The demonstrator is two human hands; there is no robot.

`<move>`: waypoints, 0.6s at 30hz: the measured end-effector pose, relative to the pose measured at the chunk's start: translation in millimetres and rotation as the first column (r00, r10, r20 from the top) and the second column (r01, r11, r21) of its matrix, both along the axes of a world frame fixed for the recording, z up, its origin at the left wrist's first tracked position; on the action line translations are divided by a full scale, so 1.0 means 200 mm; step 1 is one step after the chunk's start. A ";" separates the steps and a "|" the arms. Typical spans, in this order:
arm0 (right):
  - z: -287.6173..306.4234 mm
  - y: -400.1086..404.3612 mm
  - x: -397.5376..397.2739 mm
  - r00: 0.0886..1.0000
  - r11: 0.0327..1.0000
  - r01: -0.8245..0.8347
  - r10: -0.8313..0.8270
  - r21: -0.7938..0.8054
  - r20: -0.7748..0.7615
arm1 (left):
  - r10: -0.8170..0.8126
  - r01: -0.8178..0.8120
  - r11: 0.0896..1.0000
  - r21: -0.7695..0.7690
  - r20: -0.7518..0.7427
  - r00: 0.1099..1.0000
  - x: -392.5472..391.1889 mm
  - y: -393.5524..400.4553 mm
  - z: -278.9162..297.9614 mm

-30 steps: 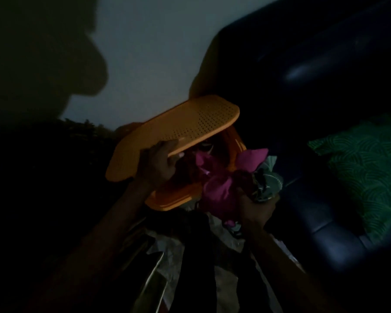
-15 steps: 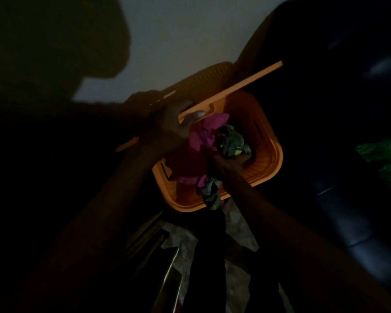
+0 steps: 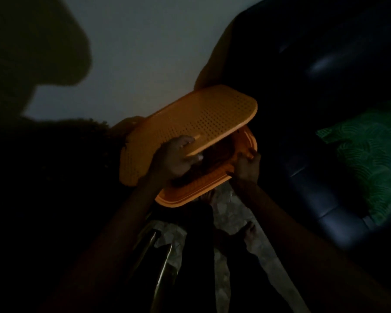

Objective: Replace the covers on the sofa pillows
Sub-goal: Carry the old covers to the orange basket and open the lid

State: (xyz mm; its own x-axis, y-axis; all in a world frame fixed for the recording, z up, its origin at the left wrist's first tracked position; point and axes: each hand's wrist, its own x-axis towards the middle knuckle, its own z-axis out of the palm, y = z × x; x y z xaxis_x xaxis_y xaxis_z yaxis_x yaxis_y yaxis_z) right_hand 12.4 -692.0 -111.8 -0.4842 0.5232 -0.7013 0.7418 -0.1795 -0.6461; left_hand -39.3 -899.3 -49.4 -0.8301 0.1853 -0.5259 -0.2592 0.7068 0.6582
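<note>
Lid (image 3: 196, 118) lowered over basket (image 3: 246, 143); contents now hidden, hands gripping

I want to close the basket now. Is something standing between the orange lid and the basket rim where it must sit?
Mostly the right hand: it rests on the basket rim at its near right side, under the lid. The left hand grips the lid's near edge. The inside is too dark to judge.

basket (image 3: 190, 197) interior hidden beneath lid (image 3: 196, 118)
</note>
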 end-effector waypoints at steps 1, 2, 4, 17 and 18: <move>0.09 0.03 0.02 0.998 0.995 -0.045 0.049 0.092 -0.048 | -0.040 0.040 0.999 0.011 0.040 0.998 0.05 0.03 -0.05; 0.11 0.04 0.04 0.992 0.984 -0.096 0.107 0.152 -0.068 | -0.080 0.078 0.997 0.025 0.064 0.995 0.10 0.06 -0.13; 0.15 0.07 0.10 0.934 0.908 -0.337 0.356 0.250 -0.033 | -0.158 0.159 0.987 0.002 0.145 0.977 0.19 0.12 -0.24; -0.33 0.18 0.18 0.646 0.655 -0.754 0.726 0.049 0.236 | -0.297 0.327 0.938 -0.117 0.219 0.929 0.42 0.28 -0.86; -0.34 0.19 0.18 0.642 0.648 -0.759 0.734 0.052 0.220 | -0.312 0.346 0.928 -0.138 0.219 0.924 0.42 0.29 -0.88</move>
State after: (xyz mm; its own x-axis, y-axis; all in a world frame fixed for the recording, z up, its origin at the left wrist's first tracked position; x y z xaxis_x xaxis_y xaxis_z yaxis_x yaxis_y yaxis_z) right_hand 49.2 -653.9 -179.9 -0.6350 0.1246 -0.7624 0.6802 0.5580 -0.4753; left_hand 45.5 -840.8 -226.0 -0.6193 0.3245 -0.7150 -0.1003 0.8705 0.4819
